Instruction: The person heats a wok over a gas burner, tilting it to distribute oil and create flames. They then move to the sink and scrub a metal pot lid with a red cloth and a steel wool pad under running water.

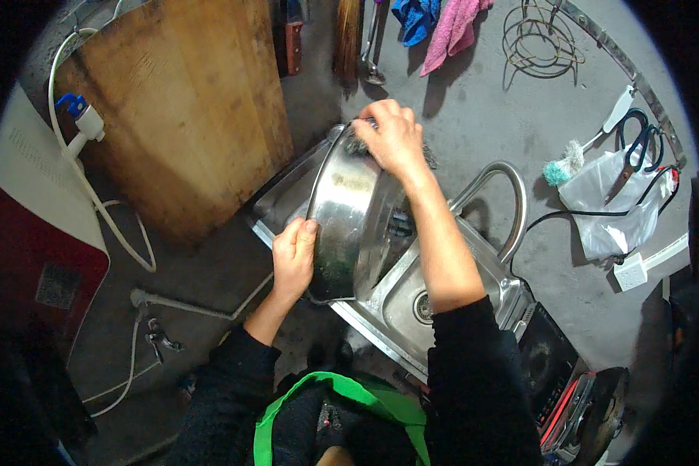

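Observation:
A large stainless steel basin (pixel 343 198) is tipped on its side over the left part of a double-bowl steel sink (pixel 403 282). My left hand (pixel 294 253) grips its rim at the near left, thumb on the outside of the wall. At the upper end, my right hand (pixel 393 137) presses a grey metal scouring pad (pixel 358 144) against the basin's outer side; more of its strands stick out past the wrist. The fingers hide much of the pad. Dark stains mark the lower wall of the basin.
A curved faucet (pixel 509 198) rises behind the right bowl, which has a drain strainer (pixel 423 307). A black cooktop (pixel 544 355) stands at the right. A large wooden board (pixel 180 110) leans at the left. Scissors (pixel 635 145) and cloths (pixel 451 35) hang on the wall.

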### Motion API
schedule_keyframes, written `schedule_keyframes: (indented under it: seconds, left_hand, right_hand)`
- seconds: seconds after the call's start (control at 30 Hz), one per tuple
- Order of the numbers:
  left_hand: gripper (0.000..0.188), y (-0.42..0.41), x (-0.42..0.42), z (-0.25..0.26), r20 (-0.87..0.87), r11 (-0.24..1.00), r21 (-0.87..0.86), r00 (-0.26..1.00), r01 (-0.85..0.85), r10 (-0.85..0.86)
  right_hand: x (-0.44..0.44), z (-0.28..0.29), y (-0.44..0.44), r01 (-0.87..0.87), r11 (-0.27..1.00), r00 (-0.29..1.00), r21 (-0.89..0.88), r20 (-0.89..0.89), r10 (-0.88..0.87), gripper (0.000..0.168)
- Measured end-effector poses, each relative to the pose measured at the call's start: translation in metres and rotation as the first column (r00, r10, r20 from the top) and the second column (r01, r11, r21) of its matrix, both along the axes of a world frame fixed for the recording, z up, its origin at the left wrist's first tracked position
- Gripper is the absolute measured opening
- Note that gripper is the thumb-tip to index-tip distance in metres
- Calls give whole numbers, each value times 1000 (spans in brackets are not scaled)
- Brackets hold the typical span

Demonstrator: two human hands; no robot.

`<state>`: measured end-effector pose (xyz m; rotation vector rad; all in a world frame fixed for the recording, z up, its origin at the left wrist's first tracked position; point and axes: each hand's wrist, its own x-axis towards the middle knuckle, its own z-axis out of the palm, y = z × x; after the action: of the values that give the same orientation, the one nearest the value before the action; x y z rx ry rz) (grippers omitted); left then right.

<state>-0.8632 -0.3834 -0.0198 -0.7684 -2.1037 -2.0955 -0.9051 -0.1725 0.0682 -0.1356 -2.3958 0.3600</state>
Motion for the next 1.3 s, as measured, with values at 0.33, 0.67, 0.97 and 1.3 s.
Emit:
schedule_keyframes:
  seconds: [0.33,0.67,0.97,1.3]
  left_hand:
    - [31,-25,-8,-5,99,991,137,995,-6,-7]
    - [40,-111,-22,-4,455,970,242,885,-15,-100]
    - [43,-62,41,-66,752,943,276,569,187,-333]
    - [45,-16,85,-132,859,908,374,299,186,-415]
  right_hand:
    - [74,-18,-68,-199,980,920,25,-340,196,17]
    - [268,-203,16,184,738,898,-649,-194,-394,5]
    - [407,-238,82,159,238,583,-958,-103,-806,11]
    - [401,-196,103,148,228,684,-962,-67,-726,8]
